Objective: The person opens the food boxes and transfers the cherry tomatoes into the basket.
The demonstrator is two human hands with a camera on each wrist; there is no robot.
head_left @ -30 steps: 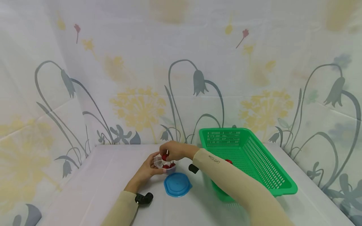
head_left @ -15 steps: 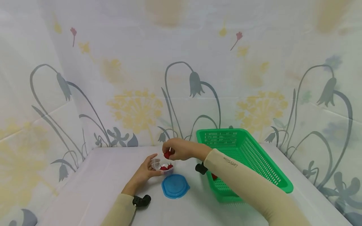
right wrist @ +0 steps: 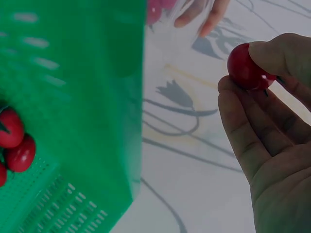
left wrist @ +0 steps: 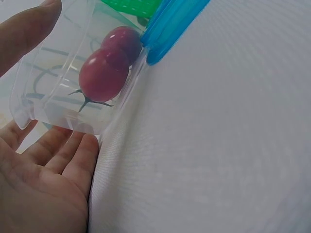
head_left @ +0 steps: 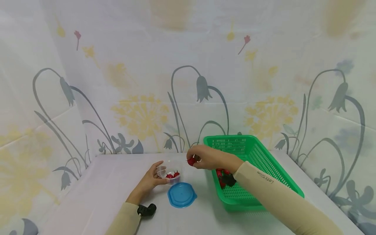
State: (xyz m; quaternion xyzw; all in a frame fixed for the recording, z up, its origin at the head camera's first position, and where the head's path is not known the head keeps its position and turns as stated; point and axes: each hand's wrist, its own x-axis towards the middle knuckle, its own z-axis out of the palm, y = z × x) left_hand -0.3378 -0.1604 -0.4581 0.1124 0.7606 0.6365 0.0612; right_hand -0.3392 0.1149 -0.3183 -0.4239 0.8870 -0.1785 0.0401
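Observation:
My right hand (head_left: 205, 157) pinches a red cherry tomato (right wrist: 245, 68) between thumb and fingertips, above the table in the gap between container and basket. On the left, my left hand (head_left: 149, 179) holds a clear plastic container (head_left: 164, 169), its thumb on the near side and its fingers round the far side. Inside that container lie two red cherry tomatoes (left wrist: 104, 75), one with a green stem showing. The green basket (head_left: 258, 204) to the right holds several more cherry tomatoes (right wrist: 20, 153), partly hidden behind my right wrist in the head view.
A blue lid (head_left: 182, 195) lies flat on the white tablecloth (head_left: 188, 222), just in front of the container. My right forearm crosses over the basket's near part. A flower-printed cloth (head_left: 141, 65) hangs behind the table.
The right hand has moved from above the container to the right, toward the basket, carrying the cherry tomato. My left hand stays at the container, where two tomatoes still lie.

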